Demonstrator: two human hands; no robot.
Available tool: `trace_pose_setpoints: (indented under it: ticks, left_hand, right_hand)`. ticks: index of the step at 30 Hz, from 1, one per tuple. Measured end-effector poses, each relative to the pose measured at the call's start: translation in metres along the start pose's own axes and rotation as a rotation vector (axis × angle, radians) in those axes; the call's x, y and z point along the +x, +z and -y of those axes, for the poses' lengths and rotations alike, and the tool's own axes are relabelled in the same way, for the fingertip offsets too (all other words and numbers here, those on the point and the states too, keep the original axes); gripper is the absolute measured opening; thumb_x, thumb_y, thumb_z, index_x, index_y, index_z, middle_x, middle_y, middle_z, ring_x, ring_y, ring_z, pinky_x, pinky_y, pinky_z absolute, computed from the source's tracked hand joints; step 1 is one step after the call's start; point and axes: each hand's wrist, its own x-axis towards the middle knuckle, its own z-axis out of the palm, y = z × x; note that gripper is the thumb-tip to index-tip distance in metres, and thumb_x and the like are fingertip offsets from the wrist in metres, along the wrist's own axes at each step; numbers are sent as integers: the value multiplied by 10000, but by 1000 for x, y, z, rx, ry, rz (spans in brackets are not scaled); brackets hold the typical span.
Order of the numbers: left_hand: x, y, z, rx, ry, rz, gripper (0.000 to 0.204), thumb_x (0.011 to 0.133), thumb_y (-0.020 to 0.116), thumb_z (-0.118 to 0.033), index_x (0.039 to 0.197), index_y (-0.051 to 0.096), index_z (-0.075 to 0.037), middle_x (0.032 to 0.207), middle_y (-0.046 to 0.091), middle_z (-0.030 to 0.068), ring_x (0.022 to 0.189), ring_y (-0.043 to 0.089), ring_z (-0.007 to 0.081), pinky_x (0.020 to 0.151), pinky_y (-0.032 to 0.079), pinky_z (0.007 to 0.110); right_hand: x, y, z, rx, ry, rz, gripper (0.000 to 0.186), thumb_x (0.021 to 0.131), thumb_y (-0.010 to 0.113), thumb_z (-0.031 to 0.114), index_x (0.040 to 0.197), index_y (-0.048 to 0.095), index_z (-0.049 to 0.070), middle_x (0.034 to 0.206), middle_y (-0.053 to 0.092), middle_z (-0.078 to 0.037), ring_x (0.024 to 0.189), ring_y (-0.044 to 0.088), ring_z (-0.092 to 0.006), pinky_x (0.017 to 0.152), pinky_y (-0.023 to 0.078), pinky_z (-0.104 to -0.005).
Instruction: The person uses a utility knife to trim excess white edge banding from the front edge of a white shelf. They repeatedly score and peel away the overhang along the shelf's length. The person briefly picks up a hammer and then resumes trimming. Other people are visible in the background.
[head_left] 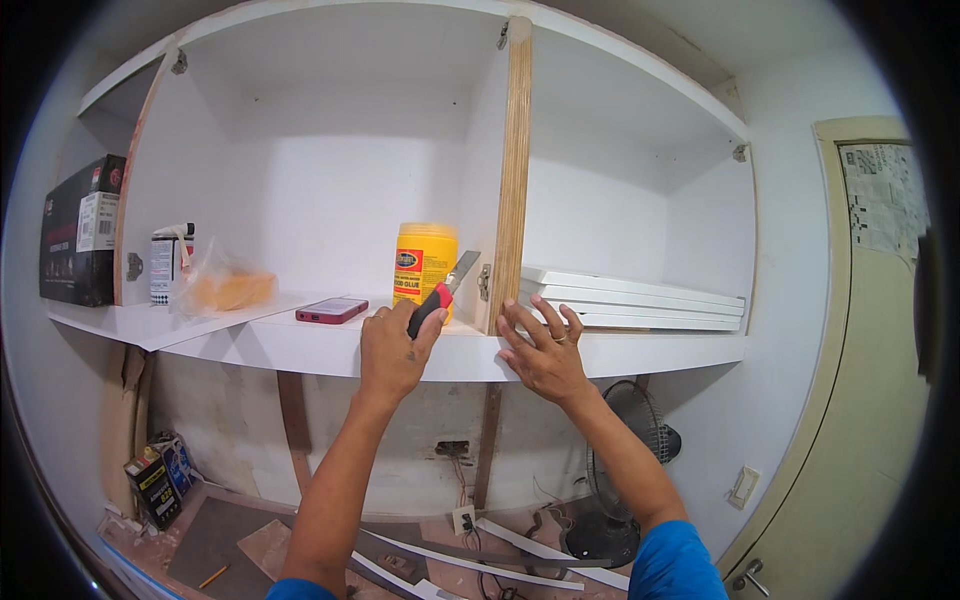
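My left hand (397,348) grips a utility knife (436,308) with a red-and-black handle, its blade raised and angled up to the right in front of a yellow tub (420,250) on the shelf. My right hand (540,355) has its fingers apart, resting on the lower end of the bare plywood edge (517,170) of the cabinet's upright divider and by the white shelf edge (650,355). Stacked white boards (640,305) lie in the right compartment, just behind my right fingers. A metal hinge (484,282) is on the divider's left side.
Left along the shelf are a phone (330,311), a plastic bag (235,289), a can (167,270) and a black box (75,240). Below stand tins (155,485), a black fan (610,530), a socket with wires (463,519) and white strips (480,560). A door (860,360) is right.
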Motion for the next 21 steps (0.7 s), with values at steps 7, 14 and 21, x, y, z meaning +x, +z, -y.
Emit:
trace_pose_setpoints:
  ticks: [7,14,21]
  left_hand:
    - [-1,1,1,35,19,-26,417,985,735,-380,883,670,19,744,649,221,706,620,394,657,464,488]
    - [6,6,16,92,8,-3,461,984,716,-442,883,672,5,751,672,270,709,648,468,647,477,554]
    - [2,-29,3,248,-185,114,852,950,469,-858,706,616,-54,662,545,46,646,502,176,605,416,381]
  right_hand:
    - [-15,1,2,-82,35,28,506,957,722,393,1418,651,197,1641,457,-1,1540,324,-263,1254,115,-530]
    - [-47,21,-3,-40,126,64,590,974,692,416,1510,578,198,1671,416,-32,1544,326,-308,1225,149,-597]
    - [-53,36,-5,-17,82,68,782,962,683,515,1617,435,167,1583,497,-108,1440,460,-300,1166,306,-561]
